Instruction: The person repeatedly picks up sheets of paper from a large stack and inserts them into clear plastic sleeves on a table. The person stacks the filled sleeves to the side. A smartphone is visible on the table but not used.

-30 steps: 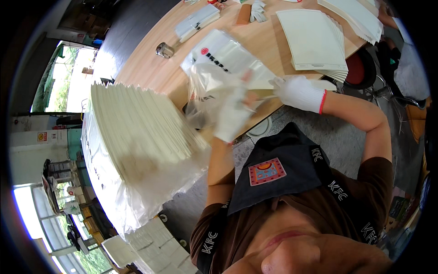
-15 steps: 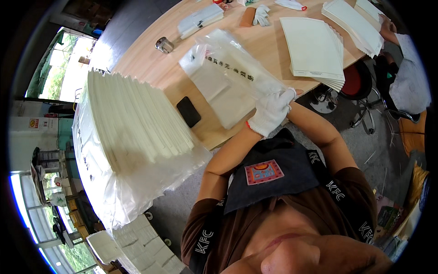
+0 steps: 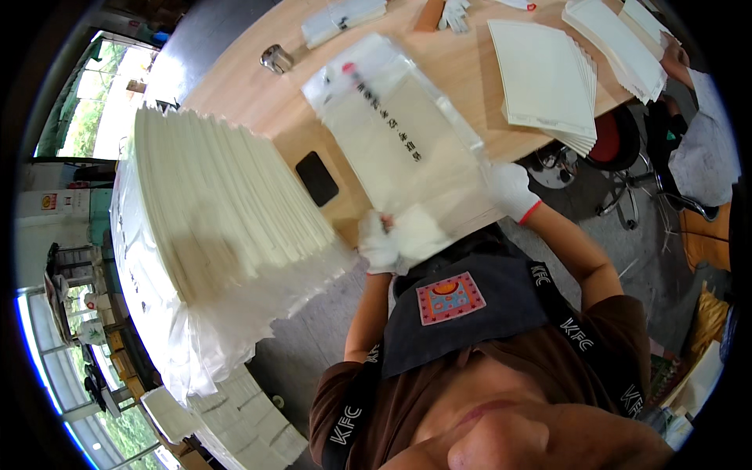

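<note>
A clear plastic bag (image 3: 392, 117) with dark print and a red mark lies on the table in front of me, sheets of cream paper inside it. My left hand (image 3: 379, 244), in a white glove with a bare fingertip showing, is closed on the bag's near left corner. At the near right corner, my right hand (image 3: 513, 192) touches the bag's side; it also wears a white glove, with a red cuff edge. Motion smears that hand, and its fingers are partly hidden.
A tall stack of paper bundles (image 3: 219, 196), partly wrapped in plastic, stands at left. Beside it lies a black phone (image 3: 317, 178). A metal cup (image 3: 276, 59) and a folded plastic pack (image 3: 345, 19) sit farther back. Fanned cream sheets (image 3: 540, 74) lie at right, near another person's hand (image 3: 674, 56).
My hands were together at the bag's right side. The left has moved to the near left corner and the right has drawn outward. The bag now lies flatter, its print facing up.
</note>
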A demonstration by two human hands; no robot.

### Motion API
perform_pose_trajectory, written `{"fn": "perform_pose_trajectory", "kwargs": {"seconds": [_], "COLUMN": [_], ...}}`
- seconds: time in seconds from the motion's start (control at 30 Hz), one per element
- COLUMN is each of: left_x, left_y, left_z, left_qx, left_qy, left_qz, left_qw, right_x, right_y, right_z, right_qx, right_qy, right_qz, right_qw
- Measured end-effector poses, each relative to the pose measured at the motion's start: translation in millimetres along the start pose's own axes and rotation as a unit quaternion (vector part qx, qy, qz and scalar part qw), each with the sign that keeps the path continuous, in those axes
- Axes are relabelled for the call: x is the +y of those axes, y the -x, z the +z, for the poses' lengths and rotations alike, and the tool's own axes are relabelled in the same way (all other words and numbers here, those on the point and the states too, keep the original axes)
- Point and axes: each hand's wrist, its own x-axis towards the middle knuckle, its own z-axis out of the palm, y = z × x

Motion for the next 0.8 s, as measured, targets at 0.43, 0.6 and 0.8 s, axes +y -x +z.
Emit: {"fn": "perform_pose_trajectory", "kwargs": {"seconds": [0.43,0.6,0.8], "left_x": [28,-6,-23], "left_y": [84,72,91], "left_z": [-60,-45,-35], "left_qx": [-0.054,-0.133,-0.073], "left_qy": [0.162,-0.020,0.363], "left_qz": [-0.064,0.026,-0.428], "left_qw": [0.983,0.991,0.825], "right_x": [1,23,61], "right_y": [99,79,44], "right_z": [11,0,53], "right_qx": [-0.068,-0.049,0.013], "right_qy": [-0.014,0.089,-0.176], "right_qz": [-0.152,-0.198,-0.001], "right_qw": [0.986,0.975,0.984]}}
